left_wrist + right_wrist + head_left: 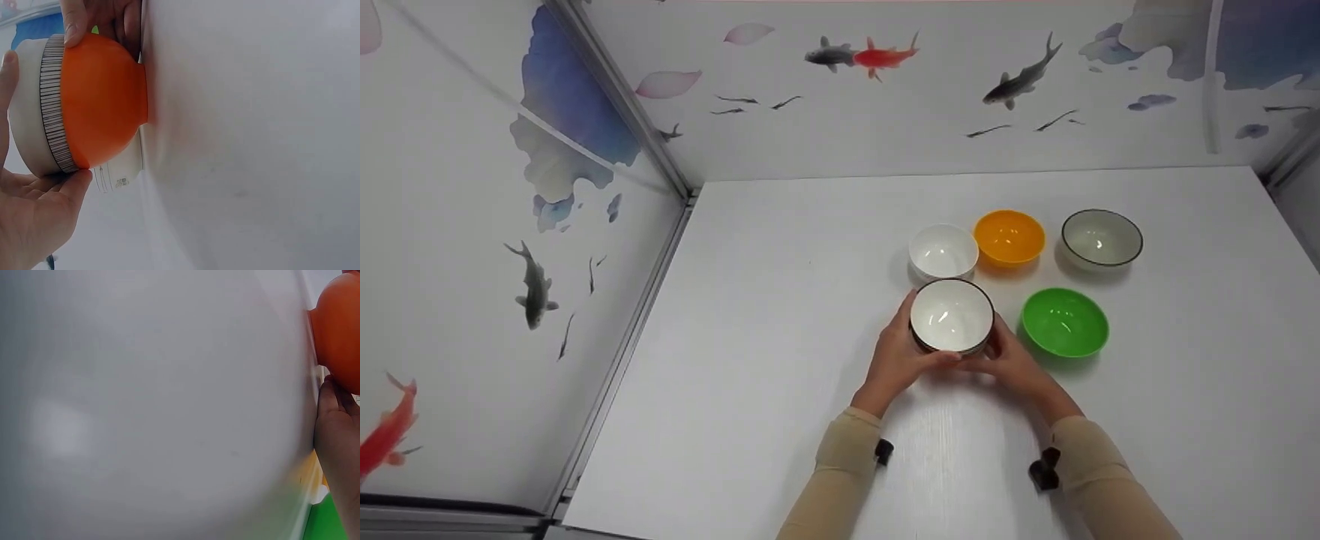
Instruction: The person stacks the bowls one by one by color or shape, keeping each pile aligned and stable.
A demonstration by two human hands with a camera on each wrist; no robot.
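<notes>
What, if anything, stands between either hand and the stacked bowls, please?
Nothing visible does: the left hand and the right hand both touch the stacked bowls directly. The white bowl lies just beyond and the green bowl off to the right, outside both grips.

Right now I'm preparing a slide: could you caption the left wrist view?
Left hand and right hand hold a bowl stack: orange bowl below, striped band and white above.

Booth-like workspace, its wider setting unclear: a white tabletop (735,315) is enclosed by pale wall panels (840,135) printed with red and grey fish (889,58), with metal framing (622,97) at the corner
</notes>
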